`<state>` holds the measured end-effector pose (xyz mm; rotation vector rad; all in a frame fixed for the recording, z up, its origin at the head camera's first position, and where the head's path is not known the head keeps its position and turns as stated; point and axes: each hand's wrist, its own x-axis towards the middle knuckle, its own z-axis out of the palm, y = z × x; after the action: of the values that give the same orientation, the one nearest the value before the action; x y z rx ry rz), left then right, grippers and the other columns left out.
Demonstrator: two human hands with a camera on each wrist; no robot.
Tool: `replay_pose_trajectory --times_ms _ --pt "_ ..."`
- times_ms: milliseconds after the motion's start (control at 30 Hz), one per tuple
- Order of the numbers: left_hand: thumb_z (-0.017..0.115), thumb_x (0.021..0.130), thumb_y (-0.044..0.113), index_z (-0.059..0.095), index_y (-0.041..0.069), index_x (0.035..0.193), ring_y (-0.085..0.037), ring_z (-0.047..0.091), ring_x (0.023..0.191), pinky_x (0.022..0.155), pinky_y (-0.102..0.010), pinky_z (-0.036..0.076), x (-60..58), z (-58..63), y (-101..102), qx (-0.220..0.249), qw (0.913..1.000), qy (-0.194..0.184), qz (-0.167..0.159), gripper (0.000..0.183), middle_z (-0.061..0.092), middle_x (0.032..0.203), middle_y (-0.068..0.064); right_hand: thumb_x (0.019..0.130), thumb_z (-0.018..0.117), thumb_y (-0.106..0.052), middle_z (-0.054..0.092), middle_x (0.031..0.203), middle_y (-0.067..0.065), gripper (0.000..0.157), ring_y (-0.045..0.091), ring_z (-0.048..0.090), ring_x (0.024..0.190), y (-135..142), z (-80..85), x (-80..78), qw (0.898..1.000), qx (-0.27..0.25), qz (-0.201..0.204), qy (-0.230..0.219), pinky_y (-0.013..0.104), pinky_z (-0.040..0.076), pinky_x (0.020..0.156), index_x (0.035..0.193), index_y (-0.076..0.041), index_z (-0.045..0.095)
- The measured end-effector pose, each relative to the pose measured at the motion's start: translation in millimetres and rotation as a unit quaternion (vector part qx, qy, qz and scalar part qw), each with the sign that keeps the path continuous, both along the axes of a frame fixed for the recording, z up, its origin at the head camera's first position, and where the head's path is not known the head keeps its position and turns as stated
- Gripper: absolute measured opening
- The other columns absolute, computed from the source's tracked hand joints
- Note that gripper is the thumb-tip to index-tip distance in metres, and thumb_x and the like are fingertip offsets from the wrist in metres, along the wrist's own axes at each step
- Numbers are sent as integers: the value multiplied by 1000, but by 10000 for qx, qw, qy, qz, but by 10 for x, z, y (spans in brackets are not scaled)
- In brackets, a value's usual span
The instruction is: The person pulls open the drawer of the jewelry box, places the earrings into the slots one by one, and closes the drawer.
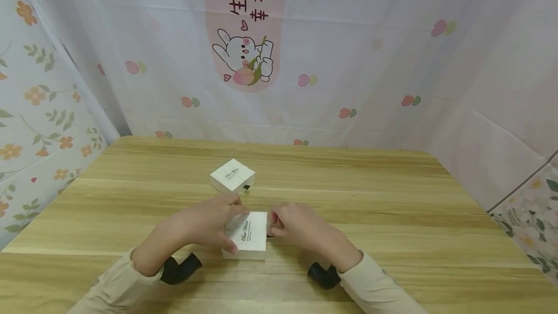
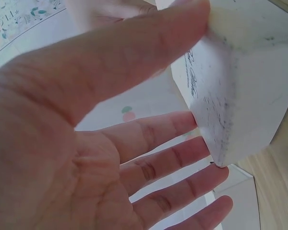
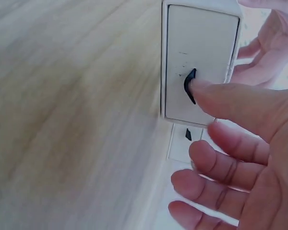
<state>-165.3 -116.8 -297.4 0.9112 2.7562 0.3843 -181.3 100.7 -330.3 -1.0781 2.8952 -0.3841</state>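
Note:
A small white drawer-style gift box [image 1: 257, 229] with dark script on its lid sits on the wooden table. My left hand [image 1: 205, 222] holds it from the left, thumb at the near edge and fingers at the far side. At the box's right end is my right hand [image 1: 302, 227]. In the right wrist view its thumb [image 3: 225, 101] touches the black pull tab [image 3: 187, 86] on the drawer front, while the other fingers are loosely bent below, apart from the tab. The drawer front looks flush with its sleeve.
A second white box [image 1: 231, 174] with the same script and a black tab [image 1: 246, 187] lies just behind the first. The wooden tabletop [image 1: 370, 188] extends around them to a printed curtain [image 1: 348, 62] at the back. Black curved pieces [image 1: 183, 269] show at both wrists.

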Motion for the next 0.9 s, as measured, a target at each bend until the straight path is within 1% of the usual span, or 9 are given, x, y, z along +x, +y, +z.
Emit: replay_pose_trajectory --times_ms 33,100,167,267,333,533,633,767,900 --pt "80 63 36 54 10 124 -12 47 93 80 -33 44 2 0 -3 11 10000 -1 0 71 48 113 0 83 64 -24 50 67 -9 13 3 42 56 4 7 -3 10000 -20 10 -17 16 36 50 87 -15 56" --pt "80 63 36 54 9 125 -12 47 92 79 -32 44 2 -1 -8 38 10000 7 -25 72 48 113 0 83 65 -25 53 75 -6 24 5 46 63 11 20 -4 10000 -63 59 -41 17 39 54 100 -14 53" --pt "80 63 36 53 9 125 -12 47 91 78 -32 44 6 -1 -13 49 10000 -2 -32 73 48 112 0 82 66 -25 58 89 -4 32 6 53 75 13 29 -4 9997 -102 215 -3 18 45 62 109 -14 51" --pt "80 63 35 53 9 126 -12 46 90 77 -30 44 9 -2 -18 77 10000 -31 -42 74 48 111 0 83 65 -20 58 108 -2 34 9 55 92 15 34 -3 9987 -142 478 133 22 48 75 115 -17 52" --pt "80 63 35 52 10 126 -11 46 89 76 -29 43 8 -3 -22 97 9999 -36 -60 73 48 110 0 84 64 -18 57 115 -2 33 10 55 100 15 31 -5 9977 -161 620 226 25 49 82 116 -18 54" --pt "80 64 35 53 9 125 -11 45 89 75 -28 43 -2 1 -21 141 9999 -43 -57 72 46 110 1 85 62 -13 59 117 -4 32 11 54 108 26 24 -25 9960 -292 809 247 27 47 88 116 -19 59" --pt "80 63 35 53 9 124 -11 46 89 76 -28 43 -2 0 -20 163 9998 -56 -45 71 46 110 1 84 63 -11 60 113 -5 30 10 54 106 32 27 -29 9954 -315 872 250 25 47 87 113 -18 61" --pt "80 63 35 53 8 125 -11 46 89 75 -28 43 2 -5 -22 191 9998 -58 -62 72 47 109 1 82 64 -11 61 110 -5 28 10 54 103 36 24 -33 9943 -279 957 365 23 47 86 109 -17 63" --pt "80 63 35 52 9 126 -11 46 89 75 -28 42 3 -9 -26 213 9997 -95 -88 73 47 110 1 81 65 -10 61 108 -5 27 11 55 102 39 22 -37 9938 -262 987 428 22 47 86 108 -15 64"
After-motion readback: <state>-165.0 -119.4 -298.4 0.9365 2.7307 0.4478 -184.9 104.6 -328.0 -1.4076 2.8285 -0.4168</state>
